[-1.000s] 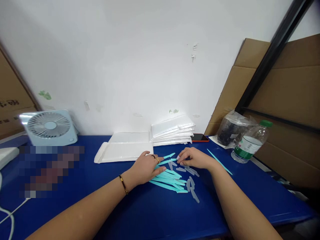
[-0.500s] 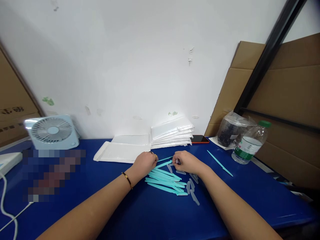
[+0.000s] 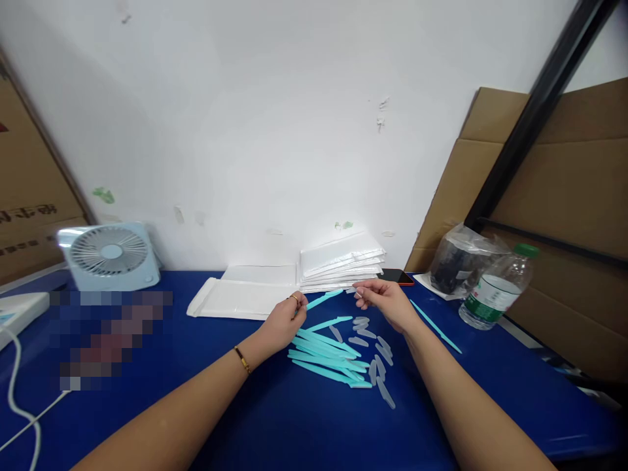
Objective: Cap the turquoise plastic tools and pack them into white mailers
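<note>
My left hand (image 3: 287, 318) is closed on one end of a turquoise stick (image 3: 324, 299), whose other end points right and up. My right hand (image 3: 385, 302) pinches a small clear cap (image 3: 350, 290) near that tip, apart from it. Below the hands lies a loose pile of several turquoise sticks (image 3: 324, 360). Several translucent caps (image 3: 385, 392) are scattered along the right side of the pile. Another turquoise stick (image 3: 436, 326) rests alone to the right of my right wrist.
White packets (image 3: 341, 258) are stacked by the wall, with a flat white envelope (image 3: 240, 299) left of them. A phone (image 3: 400, 277), a bagged dark object (image 3: 451, 265) and a bottle (image 3: 495, 291) stand right. A fan (image 3: 112, 252) is at left.
My hands have risen and moved apart. The stick in my left hand now shows its wider end, and a cap shows at my right fingertips. The camera view has shifted slightly.
</note>
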A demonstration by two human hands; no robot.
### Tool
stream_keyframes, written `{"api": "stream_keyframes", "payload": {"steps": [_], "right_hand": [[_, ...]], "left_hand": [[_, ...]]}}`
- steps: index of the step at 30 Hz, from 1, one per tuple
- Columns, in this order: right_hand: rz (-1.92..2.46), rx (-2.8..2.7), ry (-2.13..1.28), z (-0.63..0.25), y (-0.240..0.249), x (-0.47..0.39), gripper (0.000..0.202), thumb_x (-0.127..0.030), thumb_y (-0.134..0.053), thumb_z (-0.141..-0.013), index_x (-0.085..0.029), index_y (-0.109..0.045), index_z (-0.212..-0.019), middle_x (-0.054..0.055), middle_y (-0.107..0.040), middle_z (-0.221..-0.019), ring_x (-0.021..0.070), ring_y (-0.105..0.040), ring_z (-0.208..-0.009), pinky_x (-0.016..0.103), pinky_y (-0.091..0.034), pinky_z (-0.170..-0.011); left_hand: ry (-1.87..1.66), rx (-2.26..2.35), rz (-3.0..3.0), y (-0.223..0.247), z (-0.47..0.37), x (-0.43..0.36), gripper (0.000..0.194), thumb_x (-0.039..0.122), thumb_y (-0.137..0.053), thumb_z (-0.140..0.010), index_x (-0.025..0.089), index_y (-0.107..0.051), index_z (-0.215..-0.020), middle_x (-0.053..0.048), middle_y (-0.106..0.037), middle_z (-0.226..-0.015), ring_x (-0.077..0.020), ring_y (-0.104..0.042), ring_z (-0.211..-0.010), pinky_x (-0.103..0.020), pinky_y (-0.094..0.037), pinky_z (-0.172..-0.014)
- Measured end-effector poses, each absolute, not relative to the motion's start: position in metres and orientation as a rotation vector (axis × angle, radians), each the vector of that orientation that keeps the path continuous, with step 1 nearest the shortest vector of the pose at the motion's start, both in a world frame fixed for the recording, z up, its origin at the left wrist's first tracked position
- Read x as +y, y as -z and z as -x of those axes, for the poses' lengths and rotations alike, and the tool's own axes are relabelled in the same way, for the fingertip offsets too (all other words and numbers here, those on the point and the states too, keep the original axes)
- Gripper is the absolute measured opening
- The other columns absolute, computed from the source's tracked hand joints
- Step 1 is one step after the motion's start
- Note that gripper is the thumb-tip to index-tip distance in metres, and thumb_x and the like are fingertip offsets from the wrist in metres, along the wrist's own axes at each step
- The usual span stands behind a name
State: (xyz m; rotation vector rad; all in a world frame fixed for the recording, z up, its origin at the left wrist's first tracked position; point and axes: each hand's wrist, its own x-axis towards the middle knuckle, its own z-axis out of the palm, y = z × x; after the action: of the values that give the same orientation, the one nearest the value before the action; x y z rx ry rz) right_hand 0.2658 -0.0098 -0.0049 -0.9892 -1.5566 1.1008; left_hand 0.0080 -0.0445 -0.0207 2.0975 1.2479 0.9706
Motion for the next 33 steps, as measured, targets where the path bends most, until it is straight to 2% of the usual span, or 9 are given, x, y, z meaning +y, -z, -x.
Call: {"api": "stream_keyframes", "payload": {"steps": [5,17,21,23,26,30,33], "right_hand": [[0.906,-1.391,-1.222,-0.254,0.005,-0.015,0.026,-0.039,-0.065,-0.073,-0.014,-0.059,-0.072,0.003,-0.064,-0.065,0.0099,-0.057,-0.048,0.02,-0.041,-0.044],[0.939,-1.491,-1.257,-0.241,0.01,-0.019,0.031,-0.045,-0.063,-0.073,-0.016,-0.056,-0.074,0.003,-0.063,-0.067,0.0106,-0.057,-0.049,0.021,-0.043,-0.047],[0.966,-1.57,-1.263,-0.238,0.015,-0.017,0.032,-0.048,-0.06,-0.074,-0.017,-0.055,-0.076,0.003,-0.063,-0.068,0.0111,-0.056,-0.05,0.023,-0.045,-0.048],[0.993,-1.567,-1.196,-0.244,0.018,-0.01,0.033,-0.048,-0.06,-0.074,-0.016,-0.056,-0.077,0.003,-0.062,-0.068,0.0104,-0.055,-0.05,0.022,-0.043,-0.047],[1.132,-1.587,-0.999,-0.264,0.024,0.005,0.033,-0.049,-0.057,-0.075,-0.015,-0.059,-0.077,0.003,-0.06,-0.066,0.01,-0.052,-0.05,0.022,-0.041,-0.047],[1.437,-1.817,-0.608,-0.294,0.025,0.017,0.029,-0.044,-0.06,-0.072,-0.016,-0.066,-0.076,0.004,-0.064,-0.069,0.0137,-0.054,-0.058,0.025,-0.041,-0.055],[1.394,-2.048,-0.603,-0.303,0.02,0.014,0.027,-0.04,-0.062,-0.071,-0.016,-0.069,-0.081,0.005,-0.066,-0.076,0.0154,-0.056,-0.065,0.026,-0.042,-0.059]], "left_hand": [[-0.982,1.247,-2.077,0.022,-0.006,-0.042,0.01,0.025,-0.035,-0.085,0.02,-0.041,-0.08,0.005,-0.04,-0.062,-0.0107,-0.038,-0.055,-0.023,-0.031,-0.052],[-0.909,1.254,-2.124,0.02,-0.009,-0.043,0.01,0.025,-0.035,-0.085,0.02,-0.043,-0.082,0.004,-0.043,-0.064,-0.0113,-0.04,-0.057,-0.024,-0.034,-0.055],[-0.853,1.251,-2.174,0.02,-0.015,-0.04,0.012,0.024,-0.035,-0.086,0.019,-0.046,-0.085,0.001,-0.05,-0.07,-0.0127,-0.047,-0.063,-0.025,-0.039,-0.06],[-0.899,1.289,-2.236,0.021,-0.017,-0.038,0.014,0.024,-0.042,-0.084,0.018,-0.049,-0.094,-0.002,-0.056,-0.083,-0.0148,-0.052,-0.075,-0.027,-0.042,-0.069],[-0.912,1.384,-2.371,0.024,-0.018,-0.035,0.025,0.027,-0.055,-0.077,0.019,-0.054,-0.101,-0.005,-0.057,-0.099,-0.0187,-0.053,-0.092,-0.029,-0.041,-0.08],[-0.645,1.355,-2.456,0.026,-0.015,-0.033,0.015,0.033,-0.059,-0.075,0.021,-0.062,-0.084,-0.001,-0.061,-0.088,-0.0166,-0.056,-0.081,-0.025,-0.042,-0.072],[-0.559,1.38,-2.452,0.026,-0.014,-0.032,0.011,0.03,-0.057,-0.076,0.022,-0.063,-0.076,0.0,-0.063,-0.079,-0.015,-0.056,-0.073,-0.023,-0.04,-0.063]]}}
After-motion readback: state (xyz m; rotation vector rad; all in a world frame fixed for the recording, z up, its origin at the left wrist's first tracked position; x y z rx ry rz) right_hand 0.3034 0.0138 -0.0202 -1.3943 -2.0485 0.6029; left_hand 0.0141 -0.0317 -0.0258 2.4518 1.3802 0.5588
